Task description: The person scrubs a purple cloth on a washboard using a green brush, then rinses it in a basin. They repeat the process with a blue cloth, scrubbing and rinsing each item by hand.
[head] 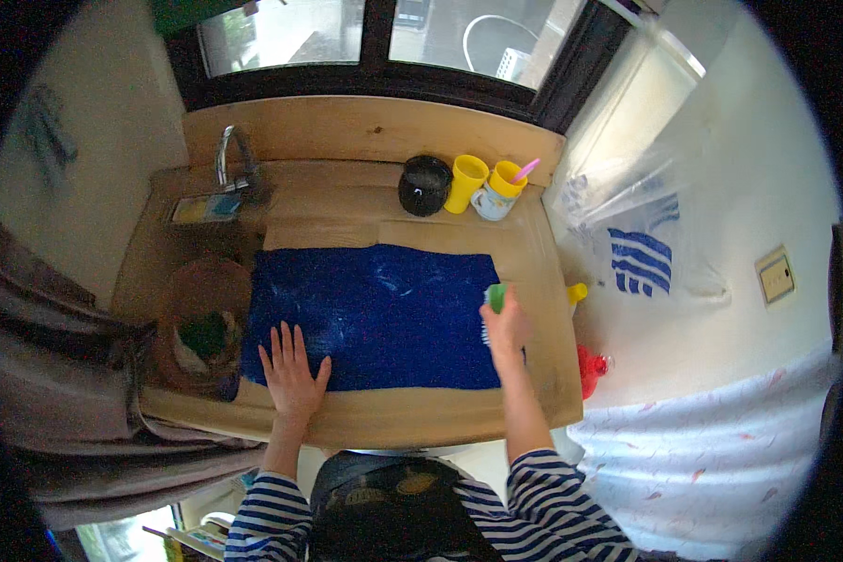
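A dark blue cloth (400,323) lies spread flat on the tan countertop (421,418), with whitish streaks, perhaps suds, at its upper middle and left. My left hand (293,376) rests palm down on the cloth's lower left part, fingers apart. At the right edge of the cloth, my right hand (507,327) grips a scrub brush (496,298) with a green back and white bristles. The bristles face left. My right hand covers part of the brush, so whether the bristles touch the cloth cannot be made out.
Left of the cloth, a reddish-brown basin (207,270) sits in the sink area below a chrome faucet (226,158). A round black container (425,185), a yellow cup (467,184) and a patterned mug (494,199) line the back. A plastic bag (639,246) hangs at right.
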Tool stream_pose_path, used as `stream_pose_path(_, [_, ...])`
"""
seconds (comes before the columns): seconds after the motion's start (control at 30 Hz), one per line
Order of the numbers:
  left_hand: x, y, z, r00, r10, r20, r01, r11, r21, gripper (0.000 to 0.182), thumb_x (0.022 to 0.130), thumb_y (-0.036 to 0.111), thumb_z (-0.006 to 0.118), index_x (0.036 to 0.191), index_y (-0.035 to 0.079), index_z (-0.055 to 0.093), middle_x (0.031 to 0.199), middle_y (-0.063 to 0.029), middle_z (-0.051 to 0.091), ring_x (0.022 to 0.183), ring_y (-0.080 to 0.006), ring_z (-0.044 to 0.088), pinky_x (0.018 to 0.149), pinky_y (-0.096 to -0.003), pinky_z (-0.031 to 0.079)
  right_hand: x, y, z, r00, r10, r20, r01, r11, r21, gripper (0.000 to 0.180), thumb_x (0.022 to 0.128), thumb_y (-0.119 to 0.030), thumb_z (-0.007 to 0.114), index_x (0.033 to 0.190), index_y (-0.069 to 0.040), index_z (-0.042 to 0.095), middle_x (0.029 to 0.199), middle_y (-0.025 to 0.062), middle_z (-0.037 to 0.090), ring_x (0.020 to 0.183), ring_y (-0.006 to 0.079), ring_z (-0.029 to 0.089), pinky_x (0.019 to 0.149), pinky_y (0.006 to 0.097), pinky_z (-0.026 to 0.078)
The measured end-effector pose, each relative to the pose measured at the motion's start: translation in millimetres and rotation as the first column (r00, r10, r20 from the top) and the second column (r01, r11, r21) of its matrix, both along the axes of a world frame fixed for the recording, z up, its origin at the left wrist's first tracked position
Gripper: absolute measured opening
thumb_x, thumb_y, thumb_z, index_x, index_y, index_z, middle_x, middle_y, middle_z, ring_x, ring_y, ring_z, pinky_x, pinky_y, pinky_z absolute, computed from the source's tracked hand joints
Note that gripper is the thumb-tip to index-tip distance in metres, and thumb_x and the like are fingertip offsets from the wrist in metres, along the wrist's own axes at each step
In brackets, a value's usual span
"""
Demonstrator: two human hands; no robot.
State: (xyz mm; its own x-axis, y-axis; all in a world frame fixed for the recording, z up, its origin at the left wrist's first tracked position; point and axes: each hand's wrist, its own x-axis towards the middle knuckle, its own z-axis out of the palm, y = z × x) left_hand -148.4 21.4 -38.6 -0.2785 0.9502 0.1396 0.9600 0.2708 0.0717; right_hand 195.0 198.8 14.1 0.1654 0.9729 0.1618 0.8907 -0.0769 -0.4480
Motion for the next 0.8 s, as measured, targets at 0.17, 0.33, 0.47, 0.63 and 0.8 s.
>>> stream_pose_path(0.17, [-0.5,0.1,4.6,0.999,0.009,0.038,-0.009,1.0,-0.014,0.081,0.101,0.057,0.049,0.16,0.003,0.034,0.168,-0.0196,0.027,0.157,-0.0367,0.02,0.126,-0.059,0.012,-135.4,-34.8,-16.1,0.887,0.458,-0.063,-0.462,0.883,-0.085,0.087,0.081,-0.035,0.078,0.156,-0.01,0.042,0.095,0.0213,0.072,0.085,0.041,0.071,0.072,0.0533,0.055])
stream_pose_path(0.33, [-0.2,0.1,4.8,0.999,0.005,0.051,-0.005,1.0,-0.005,0.08,0.101,0.057,0.048,0.159,0.003,0.036,0.169,-0.0192,0.025,0.157,-0.0365,0.02,0.126,-0.059,0.011,-82.9,-17.4,-27.2,0.963,0.26,-0.072,-0.264,0.963,-0.059,0.083,0.082,-0.04,0.078,0.153,-0.014,0.043,0.094,0.021,0.073,0.083,0.0399,0.073,0.067,0.0539,0.056])
stream_pose_path(0.47, [-0.1,-0.6,0.4,0.999,0.004,0.037,-0.004,1.0,0.019,0.08,0.101,0.057,0.047,0.159,0.003,0.035,0.169,-0.0189,0.024,0.158,-0.0363,0.019,0.127,-0.0583,0.011,20.8,5.1,-13.3,0.991,-0.072,-0.116,0.061,0.994,-0.094,0.065,0.085,-0.024,0.077,0.143,-0.004,0.054,0.096,0.0202,0.075,0.086,0.0391,0.073,0.071,0.0489,0.056])
stream_pose_path(0.63, [-0.5,0.4,-0.6,1.0,0.018,0.022,-0.018,1.0,0.008,0.081,0.1,0.056,0.05,0.159,0.003,0.035,0.169,-0.0182,0.026,0.157,-0.0362,0.02,0.127,-0.0582,0.013,-52.6,-23.4,-0.2,0.986,0.034,-0.162,-0.026,0.998,0.053,0.072,0.084,-0.028,0.079,0.148,-0.01,0.051,0.09,0.0203,0.073,0.079,0.038,0.072,0.066,0.05,0.054])
stream_pose_path(0.8, [-0.4,1.3,3.6,1.0,0.012,0.008,-0.012,1.0,-0.008,0.081,0.098,0.054,0.055,0.159,0.004,0.035,0.169,-0.0171,0.028,0.157,-0.0357,0.022,0.126,-0.0583,0.014,-110.0,-61.4,-15.8,0.972,0.218,-0.084,-0.226,0.97,-0.093,0.083,0.084,-0.036,0.078,0.156,-0.013,0.043,0.094,0.0207,0.073,0.081,0.0404,0.072,0.068,0.052,0.056])
